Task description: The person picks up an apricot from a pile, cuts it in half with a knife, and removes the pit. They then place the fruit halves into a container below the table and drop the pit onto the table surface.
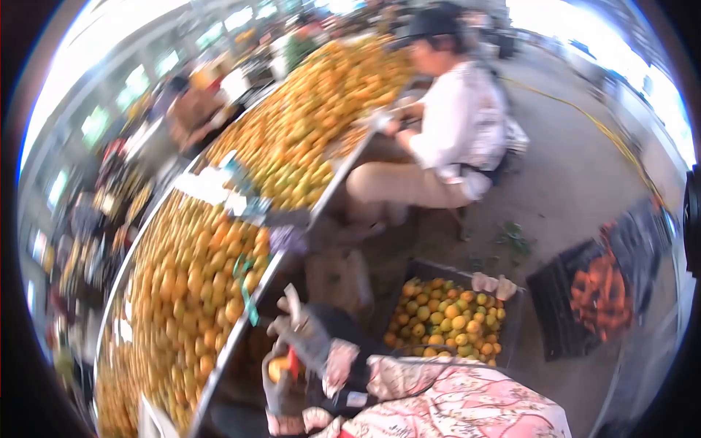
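Note:
My left hand (pixel 274 388), in a grey glove, holds an orange-yellow fruit (pixel 277 369) low in the view. Just above it is my right hand (pixel 307 342), also gloved, with some fingers stretched out. A narrow red object (pixel 293 360) shows under my right hand beside the fruit, and this hand seems to grip it; blur hides its shape. Both hands are over the near edge of a long sorting table heaped with orange and greenish fruit (pixel 182 292). A green strip (pixel 250 299) hangs at the table's edge.
A dark crate (pixel 511 339) of fruit stands on the floor, gloves (pixel 495 285) on its rim. Another black crate (pixel 548 314) holds reddish-orange things. A person in a cap (pixel 460 117) sits at the table ahead; another person (pixel 191 117) is across it. A yellow hose (pixel 584 113) crosses the floor.

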Tool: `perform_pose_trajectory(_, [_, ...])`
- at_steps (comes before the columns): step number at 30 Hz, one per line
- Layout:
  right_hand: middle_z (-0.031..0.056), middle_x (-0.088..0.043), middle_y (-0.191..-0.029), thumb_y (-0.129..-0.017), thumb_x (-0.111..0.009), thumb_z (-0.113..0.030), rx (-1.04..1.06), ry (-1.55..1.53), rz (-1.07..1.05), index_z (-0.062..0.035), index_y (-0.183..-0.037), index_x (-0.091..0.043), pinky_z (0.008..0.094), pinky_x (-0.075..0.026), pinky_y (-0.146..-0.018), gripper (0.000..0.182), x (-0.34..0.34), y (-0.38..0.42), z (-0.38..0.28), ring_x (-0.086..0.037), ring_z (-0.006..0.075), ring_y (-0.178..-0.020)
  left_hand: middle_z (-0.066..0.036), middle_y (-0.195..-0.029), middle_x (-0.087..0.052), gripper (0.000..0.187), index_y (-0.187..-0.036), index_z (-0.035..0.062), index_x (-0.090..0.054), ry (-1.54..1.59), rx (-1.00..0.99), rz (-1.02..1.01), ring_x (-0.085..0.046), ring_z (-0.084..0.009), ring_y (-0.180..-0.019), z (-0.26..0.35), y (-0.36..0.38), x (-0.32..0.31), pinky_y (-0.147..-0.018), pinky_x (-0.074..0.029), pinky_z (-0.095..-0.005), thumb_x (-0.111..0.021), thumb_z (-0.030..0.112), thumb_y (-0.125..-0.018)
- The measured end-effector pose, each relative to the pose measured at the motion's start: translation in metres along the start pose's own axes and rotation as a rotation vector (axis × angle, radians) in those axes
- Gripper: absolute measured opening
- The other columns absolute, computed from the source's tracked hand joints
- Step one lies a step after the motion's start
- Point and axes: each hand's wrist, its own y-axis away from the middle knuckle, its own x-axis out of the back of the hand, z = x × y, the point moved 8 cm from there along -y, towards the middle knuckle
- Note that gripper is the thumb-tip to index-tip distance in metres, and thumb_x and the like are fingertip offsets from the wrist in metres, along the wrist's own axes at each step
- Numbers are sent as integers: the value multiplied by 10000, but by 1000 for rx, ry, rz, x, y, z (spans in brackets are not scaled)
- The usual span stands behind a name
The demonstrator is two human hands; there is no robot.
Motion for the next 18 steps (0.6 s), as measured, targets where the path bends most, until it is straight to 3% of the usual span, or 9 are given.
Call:
perform_pose_trajectory(3, [70, -627, -929, -919, -569, -224, -320, -138, -151, -36, -1189, -492, 292, -525, -711, 338, 3, 6, 22, -632, 166, -768, -77, -1150, -535, 471, -1198, 65, -468, -140, -17, 97, -545, -180, -970, 30, 2, -13, -783, -501, -304, -657, 101, -768])
perform_pose_trajectory(5, [38, -621, -869, -908, -598, -235, -445, -79, -197, -44, -1019, -585, 277, -528, -709, 221, 11, 10, 37, -619, 132, -753, -61, -1063, -568, 473, -1207, 89, -463, -145, 67, 187, -565, -139, -825, 29, 8, 5, -628, -502, -246, -645, 44, -773])
perform_pose_trajectory(7, [27, -617, -847, -918, -582, -263, -646, 104, -202, -49, -978, -608, 289, -528, -676, 225, 23, 21, 48, -607, 115, -701, -65, -1019, -592, 473, -1213, 104, -445, -62, 142, 290, -556, -118, -735, 30, 14, 9, -565, -473, -223, -652, 24, -795])
perform_pose_trajectory(9, [33, -628, -834, -919, -577, -264, -757, 197, -296, -55, -991, -605, 280, -533, -642, 223, 25, 27, 50, -612, 104, -673, -73, -997, -600, 384, -1212, 95, -442, -58, 91, 283, -557, -124, -703, 33, 15, 11, -536, -447, -239, -615, 138, -873])
perform_pose_trajectory(11, [51, -643, -835, -914, -581, -264, -740, 148, -346, -55, -985, -605, 277, -546, -620, 222, 18, 24, 47, -628, 111, -664, -78, -977, -603, 350, -1207, 92, -444, 75, 76, 327, -554, -127, -680, 29, 13, 16, -524, -433, -252, -559, 238, -909])
perform_pose_trajectory(12, [66, -646, -862, -923, -560, -254, -645, 159, -309, -50, -984, -604, 278, -551, -619, 217, 14, 18, 38, -635, 120, -682, -82, -957, -607, 360, -1201, 89, -446, 203, 63, 349, -551, -129, -657, 27, 14, 22, -511, -419, -265, -503, 337, -946])
perform_pose_trajectory(13, [81, -649, -889, -931, -539, -243, -548, 167, -271, -45, -983, -603, 279, -557, -617, 214, 9, 14, 28, -643, 130, -700, -82, -957, -607, 360, -1201, 89, -446, 202, 54, 366, -551, -129, -657, 27, 16, 30, -511, -419, -265, -503, 337, -946])
perform_pose_trajectory(15, [113, -649, -904, -930, -536, -221, -425, 227, -231, -23, -979, -594, 296, -574, -628, 212, 2, 7, 15, -653, 153, -727, -78, -915, -608, 476, -1188, 86, -451, 250, 95, 309, -533, -134, -600, 24, 14, 36, -503, -411, -286, -382, 496, -956])
perform_pose_trajectory(18, [121, -647, -913, -930, -533, -203, -285, 296, -231, 5, -966, -603, 277, -575, -635, 223, -9, 7, 10, -658, 158, -731, -75, -851, -603, 448, -1149, 80, -478, 200, 81, 396, -498, -127, -514, 26, 17, 43, -459, -393, -263, -365, 473, -966])
